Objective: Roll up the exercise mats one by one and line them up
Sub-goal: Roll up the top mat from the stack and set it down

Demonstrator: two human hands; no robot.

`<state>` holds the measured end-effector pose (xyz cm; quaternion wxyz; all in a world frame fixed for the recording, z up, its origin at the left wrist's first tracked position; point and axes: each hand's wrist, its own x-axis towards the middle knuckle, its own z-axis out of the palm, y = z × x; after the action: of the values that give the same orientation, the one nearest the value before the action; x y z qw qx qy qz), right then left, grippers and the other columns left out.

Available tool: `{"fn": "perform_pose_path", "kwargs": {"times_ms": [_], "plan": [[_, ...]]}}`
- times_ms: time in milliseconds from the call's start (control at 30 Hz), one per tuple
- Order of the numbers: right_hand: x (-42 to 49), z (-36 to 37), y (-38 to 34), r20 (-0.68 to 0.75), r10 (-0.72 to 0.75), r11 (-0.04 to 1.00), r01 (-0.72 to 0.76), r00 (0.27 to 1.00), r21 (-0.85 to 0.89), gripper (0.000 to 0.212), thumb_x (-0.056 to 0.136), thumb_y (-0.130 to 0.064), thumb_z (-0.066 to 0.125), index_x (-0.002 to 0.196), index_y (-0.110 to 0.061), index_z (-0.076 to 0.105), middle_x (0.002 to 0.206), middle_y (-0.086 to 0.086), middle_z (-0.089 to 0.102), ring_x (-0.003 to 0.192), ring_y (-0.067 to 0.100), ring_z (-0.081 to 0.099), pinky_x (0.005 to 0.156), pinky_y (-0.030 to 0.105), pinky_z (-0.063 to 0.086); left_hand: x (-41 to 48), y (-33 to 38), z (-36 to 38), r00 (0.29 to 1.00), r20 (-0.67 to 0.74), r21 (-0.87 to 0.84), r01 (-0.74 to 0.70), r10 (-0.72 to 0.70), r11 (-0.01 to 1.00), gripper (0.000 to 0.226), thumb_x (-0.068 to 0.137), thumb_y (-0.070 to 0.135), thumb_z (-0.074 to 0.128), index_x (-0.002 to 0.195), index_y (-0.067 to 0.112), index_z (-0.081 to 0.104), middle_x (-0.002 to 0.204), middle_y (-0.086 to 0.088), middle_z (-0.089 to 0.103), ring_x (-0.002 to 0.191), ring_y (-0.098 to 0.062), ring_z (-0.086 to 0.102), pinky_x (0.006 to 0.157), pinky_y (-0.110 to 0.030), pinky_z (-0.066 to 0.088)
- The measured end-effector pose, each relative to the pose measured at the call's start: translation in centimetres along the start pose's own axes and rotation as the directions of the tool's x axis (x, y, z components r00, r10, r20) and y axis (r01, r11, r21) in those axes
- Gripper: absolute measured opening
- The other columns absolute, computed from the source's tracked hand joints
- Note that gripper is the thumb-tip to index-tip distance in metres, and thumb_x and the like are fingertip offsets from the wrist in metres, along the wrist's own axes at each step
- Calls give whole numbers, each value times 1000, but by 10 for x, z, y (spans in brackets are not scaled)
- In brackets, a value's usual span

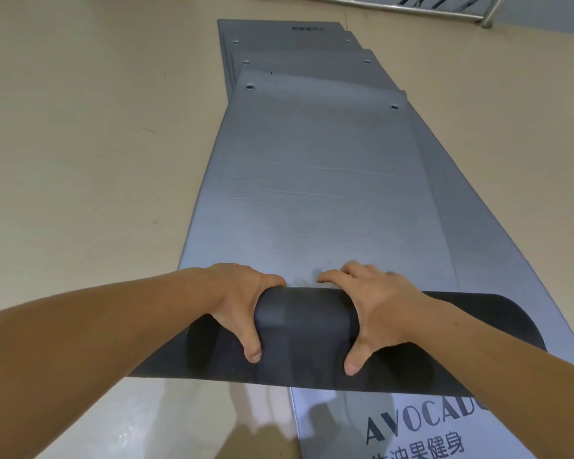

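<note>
Fingers (274, 280): on left hand (242, 303) and right hand (381, 309) they curl over the turned-up near end, thumbs behind, gripping it to start a tight roll.
Mat: long grey foam exercise mat (312, 193), dark underside showing, lies atop stacked grey mats (295, 59) on beige floor (96, 160).

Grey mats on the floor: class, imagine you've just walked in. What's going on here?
A person is rolling up the top mat of a staggered stack of grey mats on the floor. The left hand and right hand grip the dark roll at the near end, fingers over its far side, thumbs on the near side. Only a short part is rolled, and most of the mat lies flat. No finished rolls are in view.
</note>
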<state>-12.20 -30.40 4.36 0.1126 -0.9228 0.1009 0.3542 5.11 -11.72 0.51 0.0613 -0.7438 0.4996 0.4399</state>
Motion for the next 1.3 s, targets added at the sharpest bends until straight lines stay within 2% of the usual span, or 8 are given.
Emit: {"fn": "perform_pose_path", "kwargs": {"times_ms": [267,400,567,700,800,967,1133,1300], "plan": [[-9,53,-42,-107,157,905,-186,982,-383,159,61,-74,83,155,-14,-29,157,26,8,145,52,19,113,69,28,-3,-4,-5,999,-50,-14,-5,4,1000,118,52,65,96,152,52,33,138,21,51,128,-15,54,109,-42,48],[3,37,-25,-84,93,937,-115,992,-331,150,57,-72,84,157,-23,-15,149,17,26,131,40,40,107,59,40,-19,6,-6,952,-302,318,57,44,947,122,55,82,81,157,41,29,144,11,44,127,-18,48,101,-41,49],[16,-20,3,37,61,996,-59,997,-60,139,40,-78,90,151,-51,10,137,-9,45,122,23,54,105,46,48,-52,24,-2,856,-491,360,32,160,932,56,93,58,59,144,38,50,129,9,53,110,-17,52,88,-35,51],[21,-46,18,115,62,978,-83,991,193,133,35,-64,99,148,-55,29,138,-20,44,132,20,49,113,47,45,-49,27,23,866,-487,411,111,115,905,94,90,68,56,162,25,14,156,-10,35,138,-33,40,110,-48,42],[21,-52,15,29,86,983,-89,996,161,136,34,-67,98,150,-52,30,139,-17,35,134,19,41,112,48,45,-34,20,43,884,-465,494,218,44,842,119,90,58,68,161,13,-15,166,-22,5,151,-46,15,123,-60,23],[7,-48,-7,-121,117,989,-126,986,-76,115,54,-73,89,150,-47,31,139,-12,44,127,19,46,100,41,48,-16,3,41,854,-511,475,192,91,859,114,76,52,77,157,18,3,148,-14,32,129,-36,38,103,-51,40],[11,-13,-25,-172,236,931,-273,956,-243,144,55,-80,81,160,-34,-6,158,8,22,147,37,25,116,63,30,-13,-10,6,879,-467,398,117,91,910,111,60,60,78,150,34,18,135,2,46,114,-23,52,96,-43,49],[14,-7,-19,-258,203,935,-265,945,-234,119,60,-70,76,152,-35,9,139,6,37,127,31,44,106,56,40,-18,-1,-4,896,-435,399,105,87,911,100,66,61,77,148,33,26,127,2,52,106,-24,54,92,-44,50]]}}
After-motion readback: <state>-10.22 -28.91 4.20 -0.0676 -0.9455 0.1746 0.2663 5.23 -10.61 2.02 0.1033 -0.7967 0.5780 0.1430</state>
